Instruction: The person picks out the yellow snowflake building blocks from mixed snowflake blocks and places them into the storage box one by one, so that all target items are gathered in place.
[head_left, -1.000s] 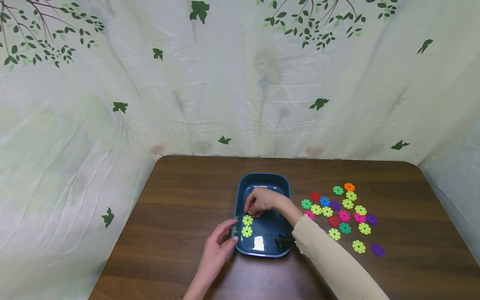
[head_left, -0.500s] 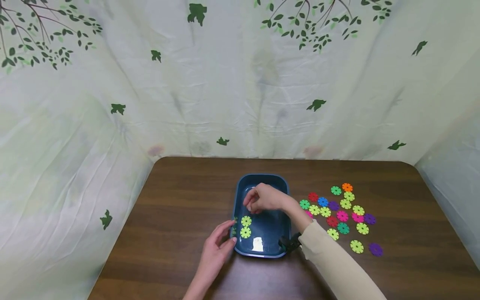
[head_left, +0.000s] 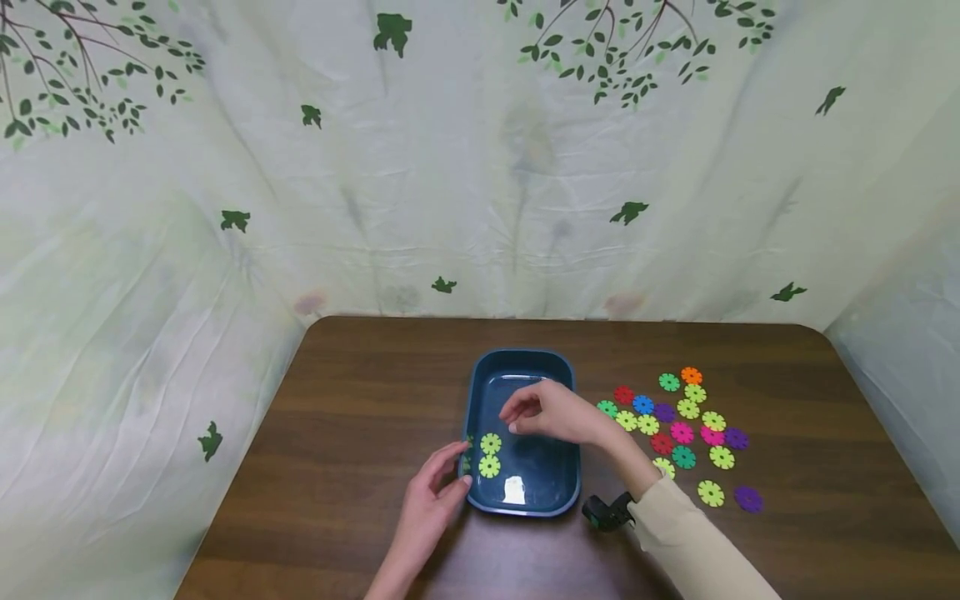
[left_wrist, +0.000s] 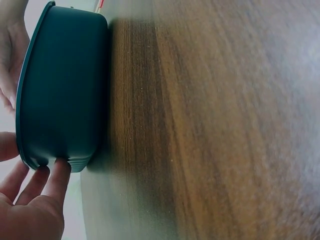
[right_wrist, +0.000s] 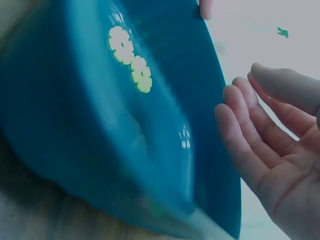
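A dark blue rectangular tray (head_left: pixel 536 471) stands on the table. Two yellow-green flower-shaped discs (head_left: pixel 490 455) lie in line on its floor, close to the left wall. At that side my left hand (head_left: pixel 429 504) grips the rim; in the left wrist view the fingers (left_wrist: pixel 57 180) press the tray's outer wall (left_wrist: pixel 65 85) while the thumb lies at the rim. Over the tray hovers my right hand (head_left: pixel 551 412), its fingers loosely bent. Nothing shows between them in the right wrist view, where the hand (right_wrist: pixel 280 135) is apart from the two discs (right_wrist: pixel 131 59).
Right of the tray, many flower discs in red, green, blue, pink, purple and yellow-green lie scattered on the brown table (head_left: pixel 375 375), among them a purple disc (head_left: pixel 748 499) and an orange disc (head_left: pixel 692 376). A leaf-patterned cloth (head_left: pixel 480 167) hangs behind.
My right hand has lifted from beside the two discs and shifted right, its fingers loosening. The left hand stays at the tray's rim, and the discs keep their places.
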